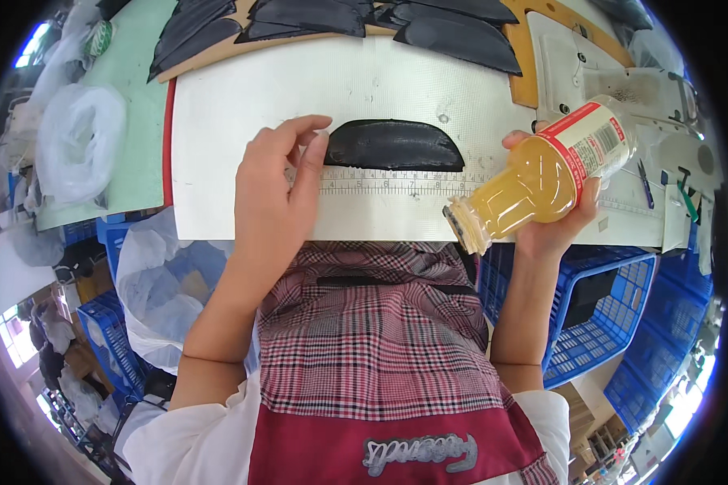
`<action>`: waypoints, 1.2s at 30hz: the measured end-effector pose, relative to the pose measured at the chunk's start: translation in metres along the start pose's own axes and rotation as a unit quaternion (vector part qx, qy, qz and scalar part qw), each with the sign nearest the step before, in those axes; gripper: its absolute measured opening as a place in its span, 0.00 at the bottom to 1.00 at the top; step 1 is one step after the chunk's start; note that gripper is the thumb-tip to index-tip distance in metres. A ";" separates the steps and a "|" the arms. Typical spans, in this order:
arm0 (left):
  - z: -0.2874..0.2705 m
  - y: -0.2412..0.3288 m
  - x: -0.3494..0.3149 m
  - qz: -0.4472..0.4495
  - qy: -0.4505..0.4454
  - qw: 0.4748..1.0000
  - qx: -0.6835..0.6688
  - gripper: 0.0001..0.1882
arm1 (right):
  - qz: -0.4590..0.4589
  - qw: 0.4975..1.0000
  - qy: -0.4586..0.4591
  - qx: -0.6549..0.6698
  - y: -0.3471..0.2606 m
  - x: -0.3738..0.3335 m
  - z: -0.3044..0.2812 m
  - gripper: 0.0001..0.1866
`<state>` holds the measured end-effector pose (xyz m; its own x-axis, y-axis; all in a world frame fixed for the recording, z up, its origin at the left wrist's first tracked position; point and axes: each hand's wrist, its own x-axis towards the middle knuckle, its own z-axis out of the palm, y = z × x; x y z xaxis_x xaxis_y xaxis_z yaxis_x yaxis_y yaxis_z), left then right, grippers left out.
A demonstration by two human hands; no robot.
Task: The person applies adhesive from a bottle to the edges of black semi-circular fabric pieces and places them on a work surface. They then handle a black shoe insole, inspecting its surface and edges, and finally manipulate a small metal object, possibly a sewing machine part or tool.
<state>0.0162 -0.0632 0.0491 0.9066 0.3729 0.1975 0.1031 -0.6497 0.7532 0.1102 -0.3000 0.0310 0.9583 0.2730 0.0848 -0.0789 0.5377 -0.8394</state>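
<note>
My right hand [578,212] is wrapped round a clear bottle [542,182] of yellow liquid with a red and white label. The bottle is tilted, its pale crusted neck and dark tip pointing down and left over the table's front edge. A black half-moon-shaped piece [395,145] lies flat on the white table, its straight side along a printed ruler [396,183]. At the piece's left end is my left hand [281,174], thumb and forefinger apart. Whether its fingertips touch the piece, I cannot tell.
Several similar black pieces [461,40] lie overlapped on boards at the table's far side. A green mat [141,97] with a roll of clear plastic [81,141] is at left. Blue crates [598,315] stand below on the right, and a plastic bag [158,283] hangs at lower left.
</note>
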 end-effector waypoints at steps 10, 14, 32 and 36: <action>-0.009 0.007 -0.001 -0.077 -0.064 0.995 0.023 0.07 | 0.010 0.998 -0.053 0.024 0.003 0.000 0.000 0.38; -0.019 0.014 0.004 -0.047 -0.067 0.996 -0.028 0.08 | 0.024 0.997 -0.060 0.032 0.005 -0.005 0.004 0.39; 0.007 0.045 0.061 -0.068 -0.258 0.906 -0.330 0.10 | 0.092 0.995 -0.046 -0.013 -0.006 -0.026 0.011 0.38; 0.010 0.035 0.056 -0.109 -0.267 0.887 -0.360 0.10 | 0.104 0.993 -0.049 -0.021 -0.005 -0.030 0.010 0.39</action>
<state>0.0744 -0.0722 0.0800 0.9817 -0.0540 -0.1826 0.1858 0.0618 0.9806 0.0793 -0.3027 0.0383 0.8906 0.4528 -0.0420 -0.2589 0.4290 -0.8654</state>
